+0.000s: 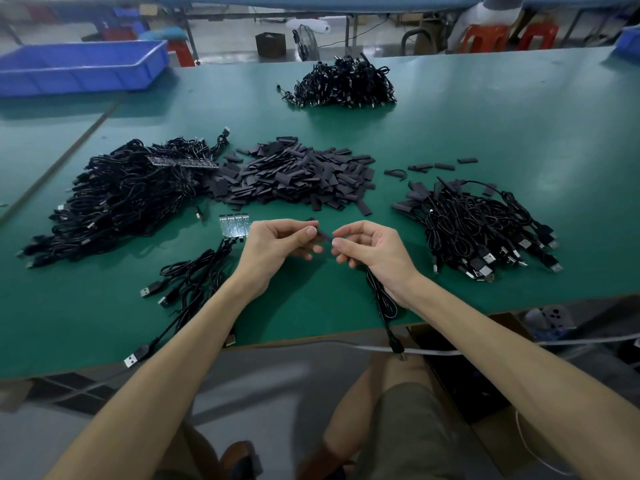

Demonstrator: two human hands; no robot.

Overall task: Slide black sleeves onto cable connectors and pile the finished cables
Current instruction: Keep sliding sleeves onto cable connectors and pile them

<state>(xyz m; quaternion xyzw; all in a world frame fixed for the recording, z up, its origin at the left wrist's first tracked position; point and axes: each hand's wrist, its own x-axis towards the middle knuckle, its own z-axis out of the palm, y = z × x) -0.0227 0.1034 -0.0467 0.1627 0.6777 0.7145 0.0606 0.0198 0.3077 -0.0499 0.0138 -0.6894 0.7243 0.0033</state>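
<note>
"At the near edge of the green table [311, 306], what hangs over?"

"One black cable [382, 306], its USB plug [398, 351] dangling past the edge. It runs up into the right hand [372, 252], whose thumb and forefinger pinch its upper end."

"And the left hand [273, 249]?"

"It pinches a black sleeve [320, 234] between thumb and fingers, held above the table, just left of the right fingertips."

"How does the sleeve lie?"

"Its long axis runs roughly left to right, dipping slightly toward the right hand, so its open end faces the pinched cable end. The two hands are level and almost touching; neither is clearly nearer. The connector itself is hidden by the fingertips, so I cannot tell whether it has entered the sleeve."

"So the next move?"

"Likely a short push along that axis, sleeve rightward or cable leftward. The mouth has to line up with the connector."

"Farther out?"

"Just beyond the hands lies the heap of loose sleeves [294, 174]. Left of it is a big tangle of cables [121, 195], seemingly the unfinished stock. To the right, near the right hand, a smaller cable pile [485, 230] shows sleeved ends, so those are probably the finished ones. At the far side sit a mound of cables [346, 83] and a blue bin [79, 65]."
</note>
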